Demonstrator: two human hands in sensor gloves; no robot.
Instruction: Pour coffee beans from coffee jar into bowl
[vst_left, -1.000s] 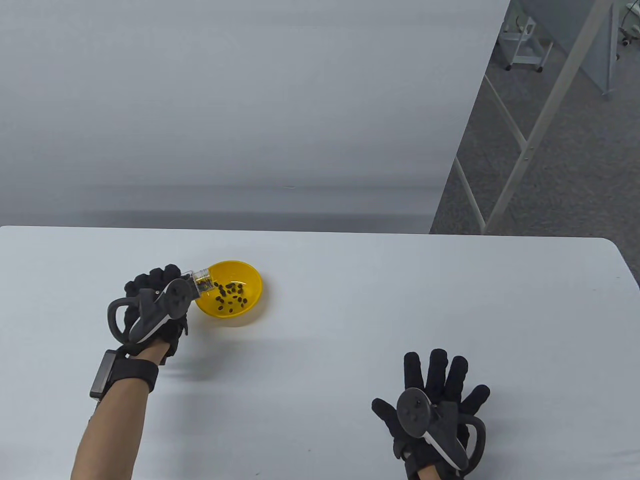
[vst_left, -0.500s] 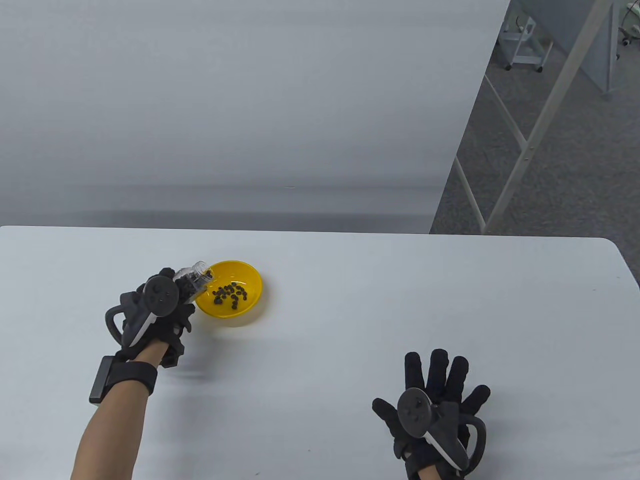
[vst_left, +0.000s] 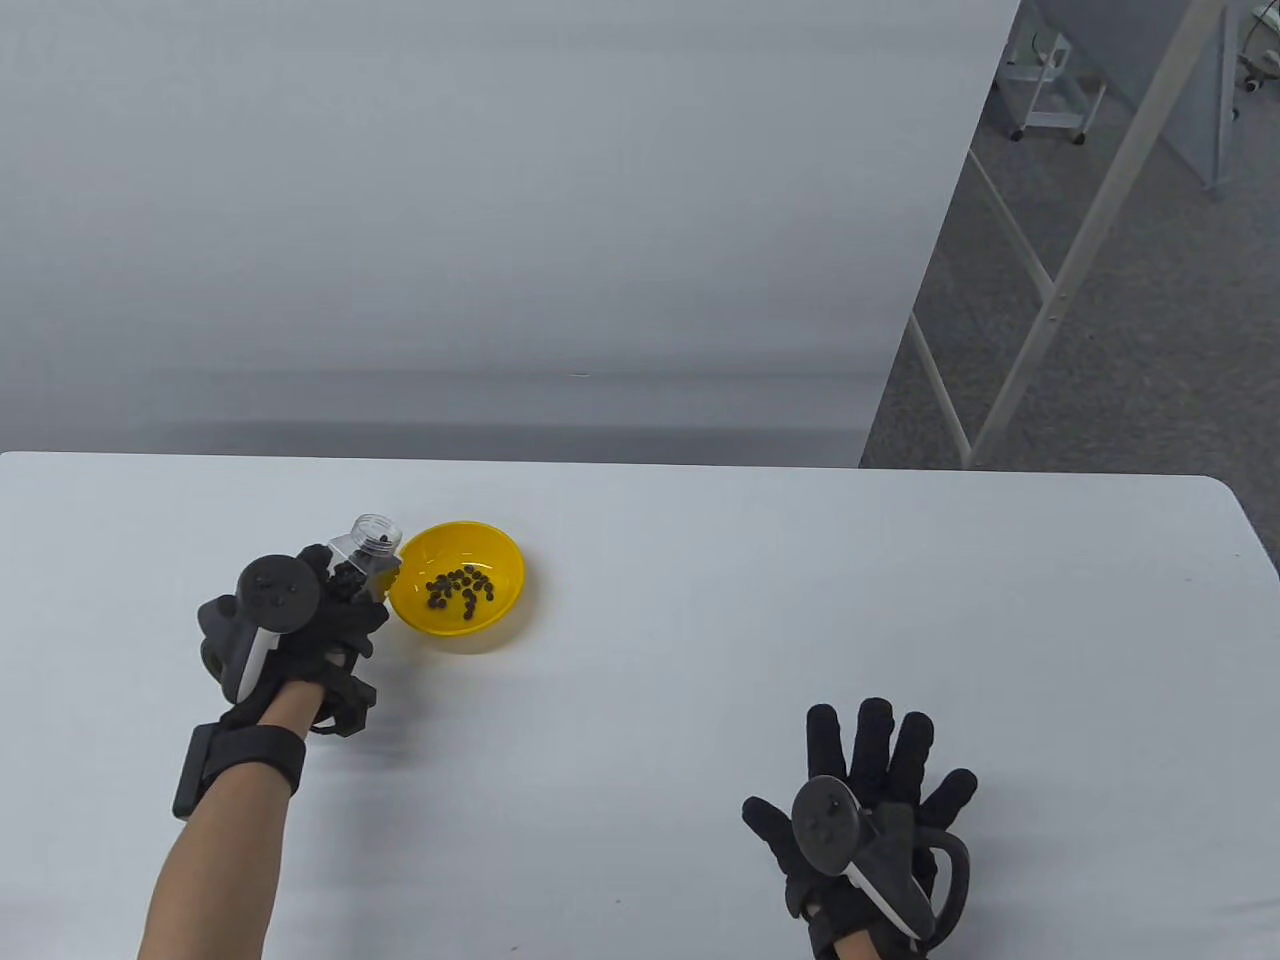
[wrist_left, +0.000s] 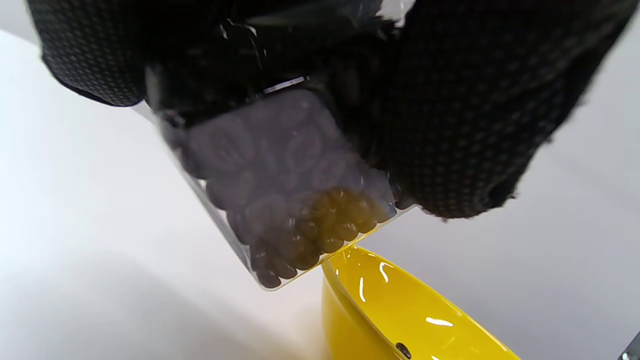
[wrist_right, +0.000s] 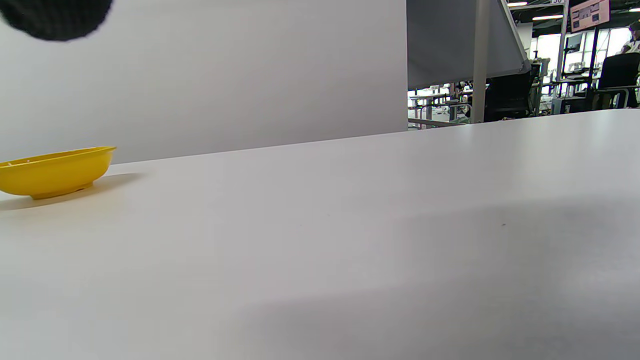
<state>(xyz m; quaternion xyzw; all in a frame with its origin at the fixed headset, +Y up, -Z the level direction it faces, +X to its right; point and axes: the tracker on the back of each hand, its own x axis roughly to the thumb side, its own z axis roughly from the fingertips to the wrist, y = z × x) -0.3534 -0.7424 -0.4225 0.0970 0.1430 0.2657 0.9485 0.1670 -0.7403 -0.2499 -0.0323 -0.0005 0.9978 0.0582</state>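
Observation:
A yellow bowl (vst_left: 500, 590) sits on the white table at left and holds several dark coffee beans (vst_left: 460, 588). My left hand (vst_left: 340, 610) grips a clear coffee jar (vst_left: 372, 540) just left of the bowl's rim, its open mouth tilted up and away. In the left wrist view the jar (wrist_left: 280, 200) holds beans at its base, above the bowl's rim (wrist_left: 380, 305). My right hand (vst_left: 880, 790) rests flat on the table at front right with its fingers spread, holding nothing. The bowl also shows in the right wrist view (wrist_right: 55, 170).
The white table (vst_left: 760, 620) stretches to the right of the bowl. A grey partition wall (vst_left: 480, 220) stands behind the table's far edge. Metal frame legs (vst_left: 1050, 300) stand on the floor at back right.
My left hand has rolled back and drawn left, tipping the jar from mouth-down over the bowl to mouth-up beside it. Beans have settled in the bowl. My right hand has not moved.

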